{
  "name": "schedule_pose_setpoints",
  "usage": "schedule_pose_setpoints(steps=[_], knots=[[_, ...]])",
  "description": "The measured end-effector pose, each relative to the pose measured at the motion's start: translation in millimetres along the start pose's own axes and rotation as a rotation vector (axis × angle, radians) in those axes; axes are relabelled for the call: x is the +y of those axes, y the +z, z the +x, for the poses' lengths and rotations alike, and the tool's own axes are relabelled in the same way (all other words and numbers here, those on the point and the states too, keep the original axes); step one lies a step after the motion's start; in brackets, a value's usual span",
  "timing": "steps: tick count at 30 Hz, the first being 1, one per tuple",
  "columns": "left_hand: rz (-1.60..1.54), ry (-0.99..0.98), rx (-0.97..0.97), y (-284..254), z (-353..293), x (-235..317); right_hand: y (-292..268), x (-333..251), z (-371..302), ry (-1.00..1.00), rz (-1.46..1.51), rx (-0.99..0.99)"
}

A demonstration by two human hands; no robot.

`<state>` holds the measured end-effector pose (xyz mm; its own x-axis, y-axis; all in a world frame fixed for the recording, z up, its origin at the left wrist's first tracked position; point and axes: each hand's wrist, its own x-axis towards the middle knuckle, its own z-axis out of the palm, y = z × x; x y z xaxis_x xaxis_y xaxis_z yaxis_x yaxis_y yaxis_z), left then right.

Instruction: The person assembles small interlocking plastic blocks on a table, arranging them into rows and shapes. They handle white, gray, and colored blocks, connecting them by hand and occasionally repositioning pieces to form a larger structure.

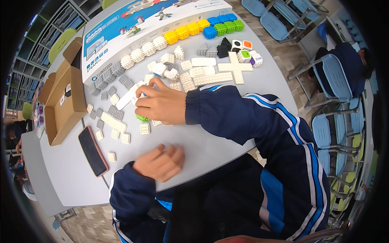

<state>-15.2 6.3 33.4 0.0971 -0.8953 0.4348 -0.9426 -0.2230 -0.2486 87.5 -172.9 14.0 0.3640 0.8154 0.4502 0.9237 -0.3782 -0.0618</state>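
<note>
Setting: grey surface (227, 141) in a classroom, blue chairs (336, 81) to the right, an open cardboard box (65, 109) and a phone (93, 150) at the left.
Right hand (160, 106): reached across to the left, fingers pinched together on a long white block (129, 97).
Block axis: ran from lower left to upper right, its free end pointing away from the fingertips toward the box.
Green piece (142, 118): lay just under the right palm.
Left hand (160, 162): loosely curled, holding nothing, resting near the surface's edge, well apart from the block; the right was nearer.
</note>
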Motion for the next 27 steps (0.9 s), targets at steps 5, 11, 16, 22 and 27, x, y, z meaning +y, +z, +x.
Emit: schedule_pose_setpoints(steps=[5,11,16,22,27], knots=[[-0.187,0.093,0.001,15,10,5,-34,22,-2,0.094,0.188,0.160],[-0.282,0.005,0.032,23,13,5,-102,122,-42,0.404,-0.055,0.321],[-0.415,-0.131,0.052,27,12,-3,-99,165,-82,0.563,-0.192,0.186],[-0.491,-0.158,0.062,28,7,-3,-78,173,-85,0.617,-0.121,0.086],[-0.506,-0.185,0.053,29,6,-4,-67,184,-94,0.607,-0.138,0.064]])
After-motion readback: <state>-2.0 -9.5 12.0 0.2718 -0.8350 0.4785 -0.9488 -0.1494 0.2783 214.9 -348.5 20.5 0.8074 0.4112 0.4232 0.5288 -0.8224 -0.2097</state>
